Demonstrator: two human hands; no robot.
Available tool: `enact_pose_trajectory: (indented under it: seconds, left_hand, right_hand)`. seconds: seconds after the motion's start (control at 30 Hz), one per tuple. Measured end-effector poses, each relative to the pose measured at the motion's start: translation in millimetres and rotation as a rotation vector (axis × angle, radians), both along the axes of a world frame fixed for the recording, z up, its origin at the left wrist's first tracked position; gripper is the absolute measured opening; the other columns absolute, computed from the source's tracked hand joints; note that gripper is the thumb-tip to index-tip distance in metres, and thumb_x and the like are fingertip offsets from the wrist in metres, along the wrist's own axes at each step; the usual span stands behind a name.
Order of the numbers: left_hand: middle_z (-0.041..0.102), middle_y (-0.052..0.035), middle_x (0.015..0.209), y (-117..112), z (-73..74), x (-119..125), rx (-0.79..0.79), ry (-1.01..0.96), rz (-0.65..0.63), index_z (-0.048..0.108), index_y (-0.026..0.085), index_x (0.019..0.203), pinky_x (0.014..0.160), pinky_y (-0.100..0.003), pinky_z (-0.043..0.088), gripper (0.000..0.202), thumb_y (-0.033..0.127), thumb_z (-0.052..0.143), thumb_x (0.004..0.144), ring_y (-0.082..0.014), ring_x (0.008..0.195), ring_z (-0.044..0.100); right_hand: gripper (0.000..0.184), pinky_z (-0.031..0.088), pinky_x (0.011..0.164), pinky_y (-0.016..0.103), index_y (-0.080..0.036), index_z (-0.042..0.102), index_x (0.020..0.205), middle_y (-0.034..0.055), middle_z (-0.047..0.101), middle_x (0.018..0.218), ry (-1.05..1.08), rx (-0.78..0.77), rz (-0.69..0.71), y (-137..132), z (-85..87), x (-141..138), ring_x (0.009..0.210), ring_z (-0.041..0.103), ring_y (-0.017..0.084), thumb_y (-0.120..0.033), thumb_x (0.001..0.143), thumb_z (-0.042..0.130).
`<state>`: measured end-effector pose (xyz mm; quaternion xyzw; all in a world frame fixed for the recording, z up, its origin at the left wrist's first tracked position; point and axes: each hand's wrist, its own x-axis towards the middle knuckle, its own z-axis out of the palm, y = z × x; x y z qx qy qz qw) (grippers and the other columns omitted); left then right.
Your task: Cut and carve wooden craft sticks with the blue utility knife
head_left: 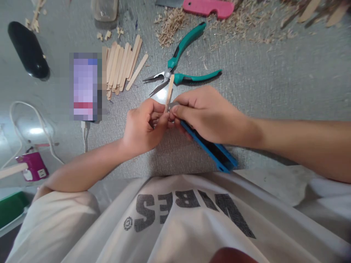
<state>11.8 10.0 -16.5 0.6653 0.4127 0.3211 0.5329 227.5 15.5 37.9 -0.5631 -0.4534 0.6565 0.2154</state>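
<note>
My left hand (144, 126) pinches a thin wooden craft stick (170, 91) that stands up between my fingers. My right hand (204, 113) is closed round a blue utility knife (216, 151), its metal blade end (173, 106) resting against the stick close to my left fingertips. Both hands meet over the grey textured mat (274, 84), just in front of my chest.
Teal-handled long-nose pliers (182, 60) lie open just beyond the hands. A pile of craft sticks (122, 65) and a phone (85, 87) lie to the left. A pink knife (208, 7), wood shavings (170, 25), a black object (27, 49) and a charger cable (30, 120) surround them.
</note>
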Motion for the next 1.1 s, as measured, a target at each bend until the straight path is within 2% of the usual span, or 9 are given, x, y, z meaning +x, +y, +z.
enact_pose_trajectory:
  seconds: [0.07, 0.13, 0.27, 0.3, 0.4, 0.5, 0.73, 0.93, 1.1]
  left_hand:
    - [0.096, -0.0043, 0.098, -1, -0.7, -1, 0.021, 0.027, -0.006, 0.064, 0.025, 0.108, 0.07, -0.021, 0.071, 0.021, 0.039, 0.075, 0.119, -0.0179, 0.088, 0.096]
    - [0.096, -0.0048, 0.099, -1, -1.5, -2, 0.02, 0.018, -0.013, 0.064, 0.025, 0.108, 0.07, -0.021, 0.071, 0.022, 0.041, 0.074, 0.12, -0.0172, 0.086, 0.095]
    - [0.093, -0.0017, 0.087, 0, -4.2, -1, 0.069, -0.019, 0.018, 0.065, 0.025, 0.106, 0.065, -0.019, 0.069, 0.028, 0.046, 0.077, 0.119, -0.0166, 0.078, 0.094]
    - [0.093, -0.0016, 0.086, 1, -4.3, -1, 0.073, -0.03, 0.019, 0.066, 0.024, 0.106, 0.064, -0.018, 0.069, 0.028, 0.046, 0.078, 0.119, -0.0164, 0.077, 0.093]
    - [0.093, -0.0035, 0.089, 2, -0.3, 2, 0.009, -0.094, -0.011, 0.066, 0.024, 0.107, 0.067, -0.021, 0.073, 0.031, 0.05, 0.079, 0.119, -0.0182, 0.079, 0.094]
    - [0.093, -0.0043, 0.09, 4, 9.1, 5, -0.125, -0.12, 0.01, 0.065, 0.025, 0.104, 0.068, -0.029, 0.077, 0.045, 0.065, 0.085, 0.113, -0.0226, 0.08, 0.094]
    - [0.089, -0.0021, 0.083, 3, 19.1, 10, -0.188, -0.151, 0.065, 0.067, 0.025, 0.1, 0.062, -0.032, 0.076, 0.059, 0.08, 0.088, 0.103, -0.0251, 0.075, 0.093]
    - [0.09, -0.0017, 0.083, 3, 18.4, 11, -0.215, -0.136, 0.083, 0.067, 0.025, 0.097, 0.061, -0.032, 0.077, 0.061, 0.082, 0.09, 0.101, -0.0232, 0.07, 0.091]
    - [0.093, -0.003, 0.088, 3, 17.1, 10, -0.239, -0.165, 0.092, 0.068, 0.024, 0.1, 0.063, -0.03, 0.078, 0.049, 0.066, 0.094, 0.105, -0.0231, 0.074, 0.093]
  right_hand:
    - [0.045, 0.042, 0.045, 0.03, -0.023, 0.065, 0.069, -0.0003, 0.065, 0.056, 0.135, -0.138, 0.022, 2, -0.1, 3, 0.045, 0.058, 0.014, -0.009, 0.111, 0.061]
    - [0.042, 0.044, 0.045, 0.03, -0.023, 0.067, 0.071, -0.0003, 0.067, 0.057, 0.21, -0.154, 0.044, 3, -1.9, 5, 0.045, 0.058, 0.014, -0.012, 0.111, 0.06]
    - [0.051, 0.044, 0.049, 0.027, -0.025, 0.058, 0.062, -0.0008, 0.062, 0.056, 0.077, 0.153, 0.05, -1, -7.9, 7, 0.051, 0.054, 0.012, -0.013, 0.109, 0.072]
    - [0.051, 0.044, 0.05, 0.027, -0.025, 0.058, 0.062, -0.0006, 0.063, 0.057, 0.08, 0.179, 0.055, -1, -9.4, 8, 0.052, 0.054, 0.012, -0.015, 0.11, 0.074]
    - [0.044, 0.047, 0.046, 0.027, -0.024, 0.066, 0.07, -0.0002, 0.067, 0.061, 0.264, 0.024, 0.09, 2, -12.7, 10, 0.048, 0.058, 0.012, -0.025, 0.113, 0.076]
    - [0.034, 0.048, 0.044, 0.025, -0.022, 0.07, 0.079, -0.0008, 0.07, 0.063, 0.441, -0.109, 0.084, 9, -14.1, 13, 0.045, 0.061, 0.013, -0.026, 0.112, 0.076]
    - [0.027, 0.052, 0.045, 0.024, -0.021, 0.074, 0.084, -0.0019, 0.07, 0.065, 0.553, -0.088, 0.076, 7, -21.0, 14, 0.046, 0.061, 0.012, -0.032, 0.108, 0.081]
    - [0.032, 0.051, 0.046, 0.023, -0.023, 0.072, 0.084, -0.0023, 0.069, 0.067, 0.487, -0.049, 0.044, 1, -20.5, 11, 0.049, 0.062, 0.012, -0.036, 0.111, 0.081]
    - [0.036, 0.053, 0.046, 0.023, -0.024, 0.07, 0.076, -0.0018, 0.068, 0.067, 0.432, -0.042, -0.004, -1, -13.3, 7, 0.052, 0.062, 0.012, -0.028, 0.11, 0.081]
